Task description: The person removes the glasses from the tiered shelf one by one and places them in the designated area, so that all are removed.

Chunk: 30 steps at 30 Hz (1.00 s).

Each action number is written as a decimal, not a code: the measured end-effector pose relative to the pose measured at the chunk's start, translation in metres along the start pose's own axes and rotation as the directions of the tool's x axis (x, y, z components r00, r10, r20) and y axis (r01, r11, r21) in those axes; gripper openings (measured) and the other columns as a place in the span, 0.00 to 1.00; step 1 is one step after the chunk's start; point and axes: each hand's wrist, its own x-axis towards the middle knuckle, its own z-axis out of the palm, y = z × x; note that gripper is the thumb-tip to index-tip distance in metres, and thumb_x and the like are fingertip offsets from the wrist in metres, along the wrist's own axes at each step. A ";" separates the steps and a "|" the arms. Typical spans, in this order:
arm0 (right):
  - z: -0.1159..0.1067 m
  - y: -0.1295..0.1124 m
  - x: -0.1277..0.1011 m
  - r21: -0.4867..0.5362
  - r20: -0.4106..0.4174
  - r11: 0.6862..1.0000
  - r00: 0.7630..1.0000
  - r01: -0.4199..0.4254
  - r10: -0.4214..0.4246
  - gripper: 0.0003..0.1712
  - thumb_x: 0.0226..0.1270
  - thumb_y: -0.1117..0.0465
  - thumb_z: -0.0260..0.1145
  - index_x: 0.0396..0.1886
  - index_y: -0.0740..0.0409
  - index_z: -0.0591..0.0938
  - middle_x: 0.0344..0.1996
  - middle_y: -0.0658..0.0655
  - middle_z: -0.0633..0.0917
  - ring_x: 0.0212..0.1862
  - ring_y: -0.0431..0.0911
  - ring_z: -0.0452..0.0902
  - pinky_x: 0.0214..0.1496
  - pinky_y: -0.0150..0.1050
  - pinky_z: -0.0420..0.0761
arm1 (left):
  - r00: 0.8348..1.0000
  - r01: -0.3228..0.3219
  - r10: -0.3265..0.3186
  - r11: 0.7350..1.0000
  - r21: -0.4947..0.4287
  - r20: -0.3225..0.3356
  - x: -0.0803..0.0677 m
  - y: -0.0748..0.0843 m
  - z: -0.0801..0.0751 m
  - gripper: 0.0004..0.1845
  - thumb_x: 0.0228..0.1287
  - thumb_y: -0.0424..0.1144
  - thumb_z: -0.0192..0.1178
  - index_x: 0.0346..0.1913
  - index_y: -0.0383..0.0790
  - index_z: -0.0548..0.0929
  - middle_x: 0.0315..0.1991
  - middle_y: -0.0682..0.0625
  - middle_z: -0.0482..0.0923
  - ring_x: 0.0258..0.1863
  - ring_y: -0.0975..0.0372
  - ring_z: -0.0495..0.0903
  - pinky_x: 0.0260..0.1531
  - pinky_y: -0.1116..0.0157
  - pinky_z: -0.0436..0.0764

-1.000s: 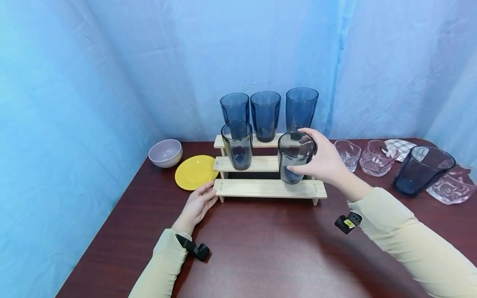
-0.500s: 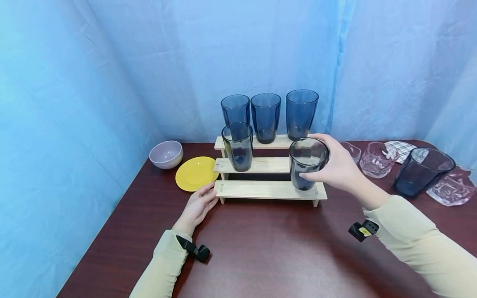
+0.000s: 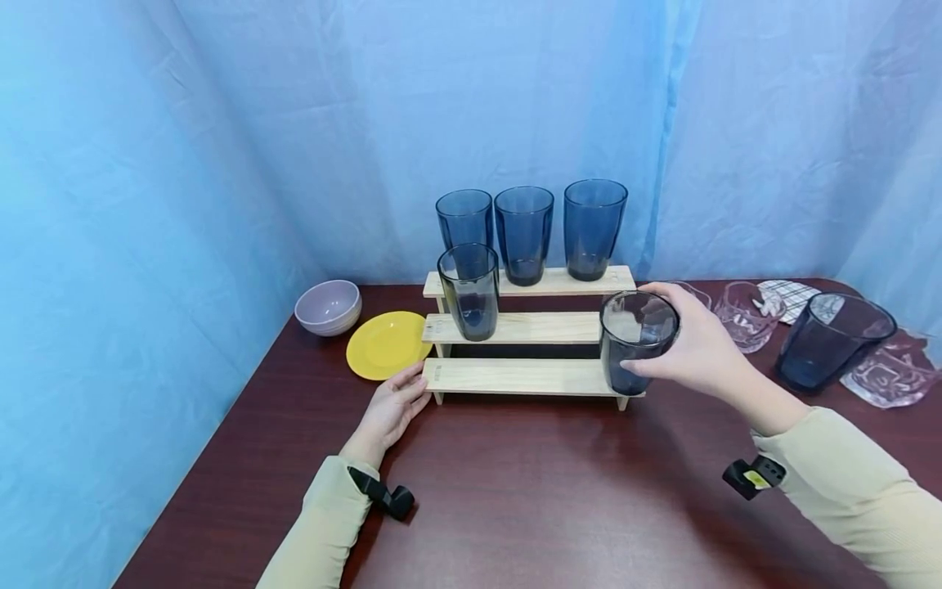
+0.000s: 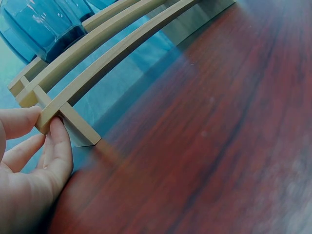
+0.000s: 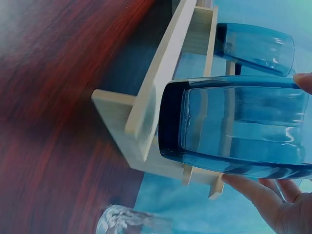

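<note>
A three-step wooden rack (image 3: 515, 375) stands on the dark red table (image 3: 530, 499). My right hand (image 3: 695, 348) grips a grey-blue glass tumbler (image 3: 636, 350) upright at the rack's right end, above the lowest step; the right wrist view shows this tumbler (image 5: 239, 126) just off the step's end (image 5: 146, 117). My left hand (image 3: 393, 405) rests against the left end of the lowest step, fingers (image 4: 58, 141) touching the wood (image 4: 53, 109). Three blue tumblers (image 3: 524, 233) stand on the top step and one grey tumbler (image 3: 469, 290) on the middle step.
A yellow plate (image 3: 384, 343) and a lilac bowl (image 3: 328, 306) sit left of the rack. To the right lie clear textured glasses (image 3: 743, 315), a large blue tumbler (image 3: 833, 339), another clear glass (image 3: 886, 372) and a checked cloth (image 3: 791, 294). Blue curtains enclose the table.
My right hand has carried the grey-blue tumbler to the right and slightly down, from the middle of the rack to its right end. The left hand has stayed put.
</note>
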 end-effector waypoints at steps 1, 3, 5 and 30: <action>-0.001 0.002 -0.002 -0.001 -0.002 1.000 1.000 -0.003 0.003 0.52 0.32 0.58 0.82 0.61 0.65 0.68 0.55 0.68 0.73 0.54 0.60 0.69 0.53 0.59 0.68 | 1.000 -0.001 0.001 1.000 -0.001 0.001 0.000 0.000 0.000 0.27 0.71 0.25 0.45 0.71 0.29 0.57 0.48 0.49 0.69 0.39 0.71 0.77 0.41 0.74 0.76; -0.003 0.005 -0.005 -0.007 -0.004 1.000 1.000 -0.013 0.013 0.52 0.32 0.57 0.82 0.61 0.65 0.68 0.55 0.68 0.73 0.54 0.61 0.69 0.52 0.59 0.68 | 1.000 0.002 -0.002 1.000 -0.006 -0.002 0.000 0.000 0.000 0.26 0.71 0.25 0.45 0.70 0.29 0.58 0.48 0.49 0.69 0.40 0.71 0.77 0.41 0.74 0.77; -0.006 0.009 -0.008 -0.013 -0.005 1.000 1.000 -0.020 0.020 0.52 0.33 0.58 0.82 0.61 0.66 0.67 0.55 0.68 0.73 0.52 0.61 0.70 0.51 0.59 0.69 | 1.000 0.005 -0.005 1.000 -0.013 -0.005 0.000 0.000 0.001 0.26 0.71 0.25 0.45 0.70 0.30 0.58 0.48 0.49 0.69 0.39 0.71 0.78 0.41 0.74 0.77; -0.032 0.047 -0.032 -0.100 -0.048 0.990 0.994 -0.100 0.096 0.55 0.29 0.55 0.84 0.61 0.63 0.68 0.49 0.68 0.76 0.46 0.62 0.72 0.43 0.49 0.67 | 1.000 -0.002 0.002 1.000 0.001 -0.003 0.001 -0.001 0.000 0.26 0.71 0.26 0.45 0.70 0.30 0.58 0.46 0.51 0.69 0.39 0.71 0.77 0.41 0.74 0.76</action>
